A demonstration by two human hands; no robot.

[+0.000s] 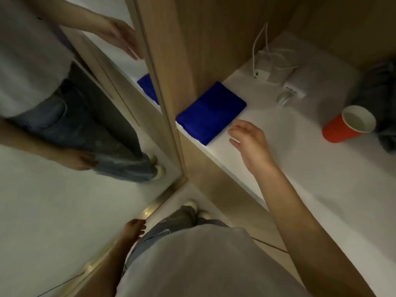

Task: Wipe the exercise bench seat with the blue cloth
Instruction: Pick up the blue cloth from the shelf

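A folded blue cloth (211,113) lies flat on a white shelf (300,163), at its left end against a wooden upright. My right hand (250,142) hovers over the shelf just right of the cloth, fingers spread and empty, fingertips a short way from the cloth's near right edge. My left hand (134,229) hangs low beside my hip, fingers loosely apart, holding nothing. No exercise bench is in view.
A mirror (75,125) on the left reflects me and the cloth. On the shelf stand a red paper cup (347,125), a white charger with cables (265,67) and a white box (296,84). Dark fabric (383,99) lies at the far right.
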